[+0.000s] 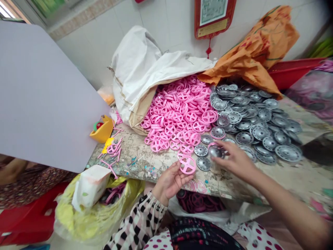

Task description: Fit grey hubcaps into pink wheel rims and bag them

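Observation:
My left hand (170, 182) is closed on the rim of a pink plastic wheel (187, 165), held tilted over the table's front edge. To its right, my right hand (231, 158) grips a silver-grey hubcap disc (215, 151), slightly blurred, with a pink rim showing behind it. Between the hands, several grey discs (204, 164) lie flat on the table. Behind them spreads a big heap of pink wheels (179, 111), spilling from a white sack (145, 76). A heap of grey discs (260, 132) lies to the right of the pink ones.
An orange sack (252, 59) leans behind the grey heap. Loose pink parts (113, 149) and a yellow container (103, 129) are on the table's left side. Below the edge, a yellow bag (70, 215) and a bag of pink wheels (199, 203) stand open. A co-worker's arm (13, 170) shows far left.

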`<action>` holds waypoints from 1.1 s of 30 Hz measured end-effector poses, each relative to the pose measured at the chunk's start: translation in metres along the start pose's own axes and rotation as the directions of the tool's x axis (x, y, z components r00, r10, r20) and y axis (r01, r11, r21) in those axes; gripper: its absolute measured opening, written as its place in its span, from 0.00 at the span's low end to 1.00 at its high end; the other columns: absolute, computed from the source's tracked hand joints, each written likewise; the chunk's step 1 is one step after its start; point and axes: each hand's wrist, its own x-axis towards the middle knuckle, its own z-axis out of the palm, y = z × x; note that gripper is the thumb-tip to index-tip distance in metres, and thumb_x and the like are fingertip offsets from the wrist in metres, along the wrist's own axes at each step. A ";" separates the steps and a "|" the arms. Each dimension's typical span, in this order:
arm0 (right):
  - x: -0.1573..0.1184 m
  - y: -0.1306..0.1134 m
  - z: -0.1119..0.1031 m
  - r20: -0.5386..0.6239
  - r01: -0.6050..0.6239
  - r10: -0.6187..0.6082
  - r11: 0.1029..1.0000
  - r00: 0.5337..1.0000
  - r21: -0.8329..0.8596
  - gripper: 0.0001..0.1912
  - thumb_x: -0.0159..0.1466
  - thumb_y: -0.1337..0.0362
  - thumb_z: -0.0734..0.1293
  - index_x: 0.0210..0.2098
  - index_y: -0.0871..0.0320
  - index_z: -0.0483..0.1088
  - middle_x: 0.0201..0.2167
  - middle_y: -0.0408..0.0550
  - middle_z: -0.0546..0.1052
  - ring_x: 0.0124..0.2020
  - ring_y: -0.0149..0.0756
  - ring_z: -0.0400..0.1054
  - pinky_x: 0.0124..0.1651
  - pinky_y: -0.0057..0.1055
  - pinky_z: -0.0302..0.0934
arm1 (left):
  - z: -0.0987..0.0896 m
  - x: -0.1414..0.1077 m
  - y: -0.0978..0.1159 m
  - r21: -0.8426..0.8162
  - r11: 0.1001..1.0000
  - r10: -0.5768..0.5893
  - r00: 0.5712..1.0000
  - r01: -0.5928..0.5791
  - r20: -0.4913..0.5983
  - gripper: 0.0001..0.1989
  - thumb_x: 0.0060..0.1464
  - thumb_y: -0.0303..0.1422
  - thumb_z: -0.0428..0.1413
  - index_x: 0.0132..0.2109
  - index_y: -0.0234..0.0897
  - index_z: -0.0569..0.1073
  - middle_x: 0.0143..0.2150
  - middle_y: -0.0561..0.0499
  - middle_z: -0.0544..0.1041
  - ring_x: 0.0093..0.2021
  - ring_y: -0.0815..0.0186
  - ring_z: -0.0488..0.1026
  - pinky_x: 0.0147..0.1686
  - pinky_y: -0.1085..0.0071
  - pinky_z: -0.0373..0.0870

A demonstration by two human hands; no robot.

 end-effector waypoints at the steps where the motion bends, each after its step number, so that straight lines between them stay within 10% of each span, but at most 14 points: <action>1: -0.008 -0.013 0.003 0.046 0.074 -0.077 0.996 0.996 0.050 0.28 0.58 0.53 0.66 0.56 0.56 0.64 0.48 0.54 0.71 0.47 0.45 0.67 0.48 0.41 0.63 | 0.002 0.000 -0.001 0.009 1.000 0.010 1.000 -0.010 -0.005 0.11 0.57 0.32 0.53 0.46 0.32 0.68 0.42 0.43 0.77 0.40 0.62 0.77 0.43 0.66 0.74; 5: -0.030 -0.053 0.014 0.193 0.320 -0.336 0.941 0.922 0.111 0.29 0.62 0.62 0.63 0.62 0.58 0.55 0.52 0.56 0.69 0.53 0.44 0.62 0.54 0.42 0.60 | 0.009 -0.002 -0.008 0.076 0.996 0.039 0.999 -0.040 0.005 0.09 0.56 0.33 0.55 0.43 0.35 0.67 0.37 0.48 0.76 0.33 0.67 0.76 0.36 0.69 0.75; 11: -0.039 -0.074 0.031 0.209 0.377 -0.390 0.921 0.897 0.100 0.27 0.61 0.71 0.62 0.60 0.58 0.59 0.50 0.56 0.68 0.51 0.45 0.60 0.54 0.46 0.60 | 0.015 -0.008 -0.023 0.182 0.981 0.044 0.993 -0.063 0.107 0.19 0.51 0.33 0.59 0.49 0.42 0.63 0.36 0.54 0.72 0.27 0.72 0.73 0.32 0.71 0.73; 17: -0.038 -0.073 0.030 0.105 0.123 -0.165 0.938 0.981 0.323 0.35 0.59 0.56 0.67 0.63 0.51 0.54 0.53 0.54 0.63 0.54 0.45 0.60 0.54 0.46 0.59 | 0.018 -0.014 -0.012 0.194 0.972 0.091 0.973 -0.133 0.210 0.21 0.49 0.34 0.61 0.48 0.42 0.62 0.41 0.52 0.73 0.29 0.72 0.73 0.35 0.70 0.73; 21: -0.032 -0.071 0.017 0.232 -0.088 -0.032 0.867 0.972 0.490 0.32 0.63 0.48 0.60 0.63 0.53 0.55 0.51 0.53 0.67 0.51 0.42 0.63 0.52 0.40 0.61 | 0.022 -0.019 -0.006 0.236 0.965 0.047 0.958 -0.117 0.282 0.21 0.49 0.35 0.61 0.48 0.42 0.62 0.41 0.52 0.74 0.31 0.68 0.76 0.38 0.67 0.73; 28: -0.038 -0.082 0.022 0.310 -0.080 -0.077 0.883 0.948 0.463 0.24 0.68 0.50 0.51 0.33 0.58 0.70 0.31 0.48 0.74 0.33 0.37 0.67 0.40 0.34 0.61 | 0.021 -0.020 -0.019 0.277 0.948 0.074 0.956 -0.156 0.285 0.20 0.49 0.37 0.60 0.46 0.40 0.61 0.33 0.53 0.74 0.27 0.67 0.75 0.29 0.72 0.72; 33: -0.045 -0.080 0.034 0.292 -0.132 -0.027 0.849 0.956 0.512 0.23 0.67 0.50 0.52 0.35 0.58 0.70 0.31 0.47 0.75 0.33 0.37 0.67 0.38 0.32 0.61 | 0.017 -0.018 -0.020 0.335 0.926 0.091 0.962 -0.177 0.256 0.20 0.49 0.39 0.60 0.46 0.39 0.63 0.31 0.53 0.73 0.25 0.68 0.74 0.28 0.71 0.72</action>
